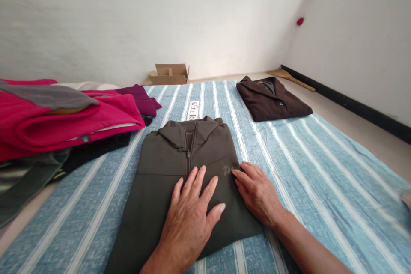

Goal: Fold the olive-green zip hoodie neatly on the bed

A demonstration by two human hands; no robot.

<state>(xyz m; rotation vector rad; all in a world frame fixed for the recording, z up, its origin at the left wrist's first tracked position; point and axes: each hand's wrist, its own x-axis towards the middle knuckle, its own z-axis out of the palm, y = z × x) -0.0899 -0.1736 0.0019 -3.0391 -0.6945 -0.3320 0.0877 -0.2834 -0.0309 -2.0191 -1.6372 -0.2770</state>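
A folded dark olive zip jacket (180,167) lies in front of me on a blue striped cloth (305,167). My left hand (191,209) rests flat on its lower middle, fingers spread and open. At the jacket's right edge sits my right hand (257,190), fingers stretched forward and close together, tips touching the fabric beside a small chest logo. Neither hand holds anything.
A folded dark brown jacket (271,98) lies at the far right of the cloth. At the left is a pile of clothes: magenta fleece (61,126), grey, black and maroon pieces. A small cardboard box (169,74) stands by the white wall. Bare floor runs along the right.
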